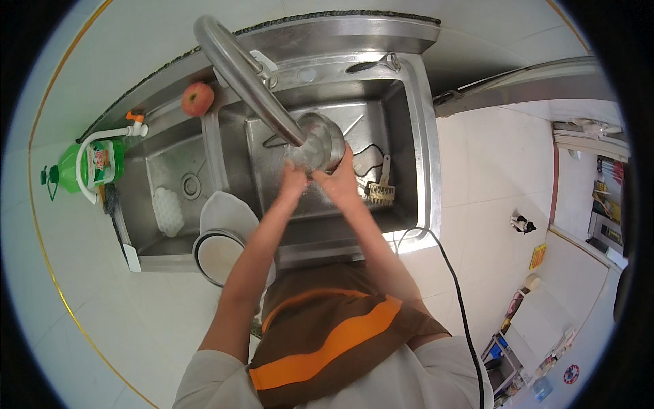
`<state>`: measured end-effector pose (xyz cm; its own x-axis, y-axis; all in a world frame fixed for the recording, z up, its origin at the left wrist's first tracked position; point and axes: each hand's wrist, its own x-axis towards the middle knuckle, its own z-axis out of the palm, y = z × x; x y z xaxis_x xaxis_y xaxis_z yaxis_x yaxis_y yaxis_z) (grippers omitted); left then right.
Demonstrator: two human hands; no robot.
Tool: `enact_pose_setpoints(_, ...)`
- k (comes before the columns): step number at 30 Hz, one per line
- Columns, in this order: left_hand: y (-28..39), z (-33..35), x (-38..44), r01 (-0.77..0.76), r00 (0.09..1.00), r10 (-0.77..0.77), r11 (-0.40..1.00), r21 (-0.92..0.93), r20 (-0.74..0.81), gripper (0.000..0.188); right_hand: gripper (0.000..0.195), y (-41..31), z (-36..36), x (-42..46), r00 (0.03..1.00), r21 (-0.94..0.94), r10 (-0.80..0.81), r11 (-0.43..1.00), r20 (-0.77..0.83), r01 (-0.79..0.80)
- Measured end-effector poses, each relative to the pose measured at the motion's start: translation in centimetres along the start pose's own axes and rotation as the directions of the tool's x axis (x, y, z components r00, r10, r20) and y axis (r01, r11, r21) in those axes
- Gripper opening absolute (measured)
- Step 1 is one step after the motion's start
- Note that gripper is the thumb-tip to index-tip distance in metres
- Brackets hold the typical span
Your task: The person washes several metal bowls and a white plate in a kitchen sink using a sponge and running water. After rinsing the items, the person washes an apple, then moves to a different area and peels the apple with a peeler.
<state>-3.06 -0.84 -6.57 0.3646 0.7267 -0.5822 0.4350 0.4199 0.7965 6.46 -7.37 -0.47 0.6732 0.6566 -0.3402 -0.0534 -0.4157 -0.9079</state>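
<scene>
Below the spout of the curved steel faucet (250,82), a round metal bowl (334,138) is tilted over the right basin of the steel sink (398,117). Water runs into it and splashes, blurring its inside. My right hand (340,179) grips the bowl's near right side, thumb towards the rim. At the bowl's near left edge, my left hand (295,179) is wet and partly veiled by the splash; whether it grips anything is unclear. On the basin floor to the right lie a toothed tool with a white handle (382,189) and a dark cord loop (375,148).
A red apple (197,99) sits on the ledge behind the divider. A white bumpy sponge (167,212) lies in the left basin. Beside my left forearm is a round dark-rimmed container (219,255). A peeler (375,65) rests on the back ledge; a green detergent bottle (92,163) stands left.
</scene>
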Motion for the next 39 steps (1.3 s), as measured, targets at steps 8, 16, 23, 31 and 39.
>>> enact_pose_setpoints(8, -2.8, -1.5, 2.7, -0.29, 0.87, 0.448, 0.803, 0.52, -0.206, 0.026, 0.067, 0.1, -0.8, 0.1, 0.991, 0.006, 0.05, 0.999, 0.125, -0.051)
enact_pose_setpoints(16, -4.7, 0.4, 2.6, -0.245, 0.912, 0.338, 0.903, 0.352, -0.231, 0.037, 0.06, 1.5, -1.1, 1.5, 0.986, -0.002, 0.09, 0.996, 0.141, -0.091)
enact_pose_setpoints(23, -7.4, 0.4, 3.3, -0.087, 0.95, 0.168, 0.951, 0.297, -0.262, 0.04, 0.07, 3.3, -0.3, 2.3, 0.984, 0.012, 0.042, 0.999, 0.171, -0.045)
enact_pose_setpoints(31, -4.9, 0.7, 1.1, -0.22, 0.941, 0.304, 0.882, 0.416, -0.146, 0.033, 0.073, 4.4, -0.3, 2.1, 0.99, 0.02, -0.033, 0.999, 0.134, 0.03)
enact_pose_setpoints(39, -1.4, 2.2, -1.2, 0.157, 0.982, -0.165, 0.983, -0.093, -0.092, 0.033, 0.071, 6.1, 0.5, 1.4, 0.995, 0.175, -0.081, 0.982, 0.05, 0.071)
